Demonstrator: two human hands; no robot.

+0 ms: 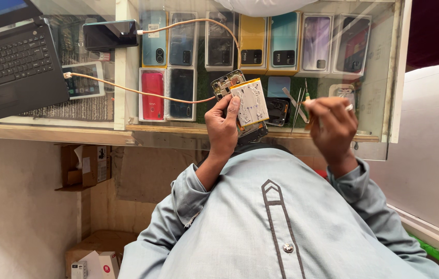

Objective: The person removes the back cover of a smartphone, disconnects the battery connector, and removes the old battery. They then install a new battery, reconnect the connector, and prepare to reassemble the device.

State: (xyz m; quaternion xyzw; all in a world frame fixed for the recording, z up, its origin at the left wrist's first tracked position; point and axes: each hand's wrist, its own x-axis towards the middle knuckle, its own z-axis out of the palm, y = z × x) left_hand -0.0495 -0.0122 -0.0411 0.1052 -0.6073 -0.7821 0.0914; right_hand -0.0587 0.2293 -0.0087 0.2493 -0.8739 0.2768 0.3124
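While the left hand [223, 125] is gripping an opened phone [244, 106] above the glass counter [121, 67], thumb pressing on its battery, the right hand [331, 125] is pinching a thin white tool [349, 107] beside it. Step judged: mid-disassembly, battery exposed. Next move is calling for a steady tool tip on the phone. Tweezers [297, 103] are lying beyond, near boxed phones [266, 44] under the glass.

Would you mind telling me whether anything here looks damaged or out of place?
Yes: the phone in the left hand has its back off, so its battery and circuit board lie bare. A second opened phone lies on the glass counter beside it.
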